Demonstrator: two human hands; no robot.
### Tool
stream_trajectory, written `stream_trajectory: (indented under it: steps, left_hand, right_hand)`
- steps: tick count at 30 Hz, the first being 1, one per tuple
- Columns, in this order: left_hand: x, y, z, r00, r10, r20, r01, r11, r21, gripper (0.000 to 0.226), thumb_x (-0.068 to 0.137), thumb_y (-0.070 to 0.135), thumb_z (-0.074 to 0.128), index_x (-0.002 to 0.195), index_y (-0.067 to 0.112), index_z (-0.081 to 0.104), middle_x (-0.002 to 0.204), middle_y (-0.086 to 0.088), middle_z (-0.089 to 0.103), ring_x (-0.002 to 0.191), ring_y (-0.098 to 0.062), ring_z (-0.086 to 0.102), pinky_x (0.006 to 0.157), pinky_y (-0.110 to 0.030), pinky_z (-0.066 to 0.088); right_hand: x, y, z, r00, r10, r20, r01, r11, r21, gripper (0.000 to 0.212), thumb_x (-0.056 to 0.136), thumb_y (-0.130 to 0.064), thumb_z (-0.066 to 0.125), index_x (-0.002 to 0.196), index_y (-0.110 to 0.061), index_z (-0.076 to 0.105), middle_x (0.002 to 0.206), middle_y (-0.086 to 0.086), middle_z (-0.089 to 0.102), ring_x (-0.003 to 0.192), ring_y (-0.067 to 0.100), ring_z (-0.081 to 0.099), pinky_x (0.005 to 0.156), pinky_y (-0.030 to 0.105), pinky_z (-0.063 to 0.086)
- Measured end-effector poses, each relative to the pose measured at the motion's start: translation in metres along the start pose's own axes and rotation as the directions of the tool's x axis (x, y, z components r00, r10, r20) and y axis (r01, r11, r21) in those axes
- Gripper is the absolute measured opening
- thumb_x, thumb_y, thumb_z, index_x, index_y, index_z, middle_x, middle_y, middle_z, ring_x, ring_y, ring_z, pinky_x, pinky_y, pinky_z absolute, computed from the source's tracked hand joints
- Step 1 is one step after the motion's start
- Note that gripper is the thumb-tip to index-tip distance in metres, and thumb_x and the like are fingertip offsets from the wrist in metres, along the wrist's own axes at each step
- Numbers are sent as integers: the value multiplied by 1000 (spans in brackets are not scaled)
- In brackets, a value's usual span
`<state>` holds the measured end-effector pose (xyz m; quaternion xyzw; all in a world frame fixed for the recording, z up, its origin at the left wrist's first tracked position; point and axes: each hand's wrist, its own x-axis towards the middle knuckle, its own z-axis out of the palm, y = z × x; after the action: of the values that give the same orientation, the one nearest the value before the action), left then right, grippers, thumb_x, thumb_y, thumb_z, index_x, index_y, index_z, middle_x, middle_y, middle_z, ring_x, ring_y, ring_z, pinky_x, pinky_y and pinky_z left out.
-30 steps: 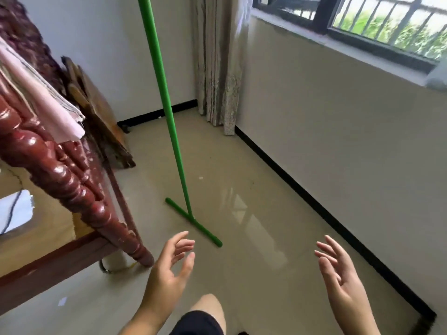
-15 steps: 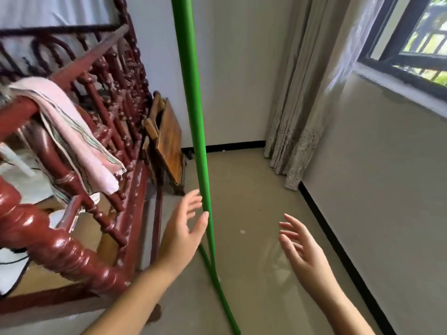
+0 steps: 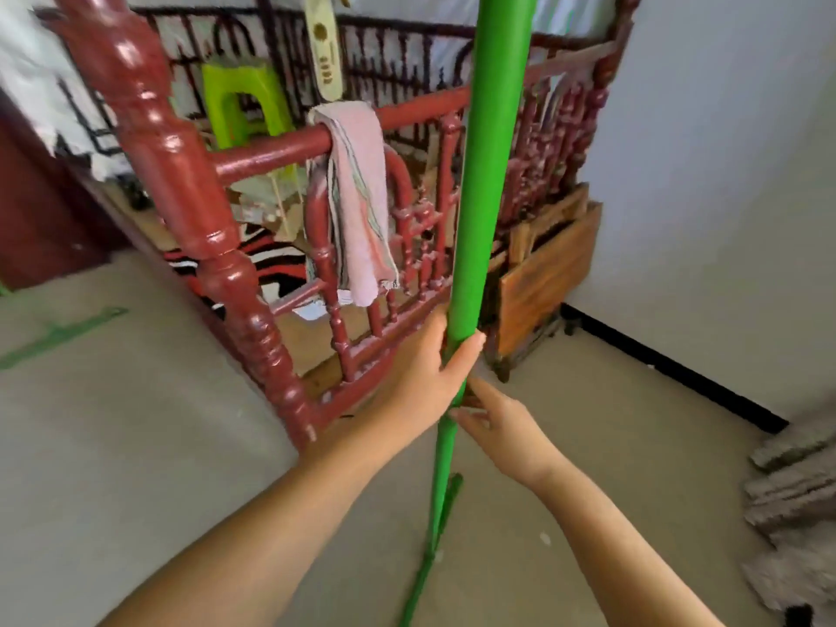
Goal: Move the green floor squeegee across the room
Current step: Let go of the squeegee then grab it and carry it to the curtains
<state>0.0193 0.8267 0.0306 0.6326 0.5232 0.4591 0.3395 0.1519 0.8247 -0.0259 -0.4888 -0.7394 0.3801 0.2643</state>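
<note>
Having hung open and clear a second earlier, left hand (image 3: 425, 373) fingers wrapped the upright green squeegee (image 3: 479, 183) pole beside the red bed frame (image 3: 181, 183), right hand (image 3: 502, 427) pinching just below; carry could start.

The squeegee (image 3: 479, 183) handle is smooth, matt green, plastic-looking. The bed frame (image 3: 181, 174) is turned wood with a glossy dark-red lacquer. The towel (image 3: 362, 196) is soft pink woven cloth. The floor (image 3: 135, 445) is smooth and beige. The stool (image 3: 239, 101) is shiny lime-green plastic.
</note>
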Motion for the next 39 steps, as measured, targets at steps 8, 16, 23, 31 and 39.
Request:
stream_trajectory:
  steps: [8,16,23,31,39]
  left_hand:
    - [-47,21,-9,968,-80,-239,92,995,40,21,83,38,50,97,21,51,92,-20,68,86,-31,66,80,-55,53]
    - [-169,29,-59,901,-157,-404,177,984,11,43,75,48,46,100,14,51,95,-10,71,90,-18,68,88,-43,54]
    - [-319,42,-127,808,-121,-576,200,977,76,4,83,37,50,83,34,47,80,8,63,82,-20,65,85,-43,54]
    - [-523,70,-188,587,-138,-798,411,900,147,12,90,23,43,92,14,50,78,10,58,73,-3,57,76,-21,47]
    - [-686,123,-192,246,-146,-958,634,772,45,26,91,29,40,102,7,47,90,-2,63,89,-23,64,82,-36,52]
  right_hand:
    - [-2,-12,7,970,-156,184,155,988,19,17,84,-18,60,101,-20,58,96,3,67,92,13,61,83,31,52]
    - [-65,-67,83,860,-308,406,303,950,79,24,81,-8,62,98,-24,56,93,4,67,86,2,61,73,9,46]
    - [-164,-138,188,777,-401,485,384,913,140,19,82,-17,61,100,-18,54,88,0,64,77,10,61,75,32,52]
    - [-307,-233,310,556,-500,664,457,851,257,23,85,-19,58,106,-18,51,104,4,67,91,20,63,81,38,53]
    - [-427,-296,388,118,-608,785,603,672,430,24,85,-26,56,108,-23,47,92,1,64,80,19,61,66,32,47]
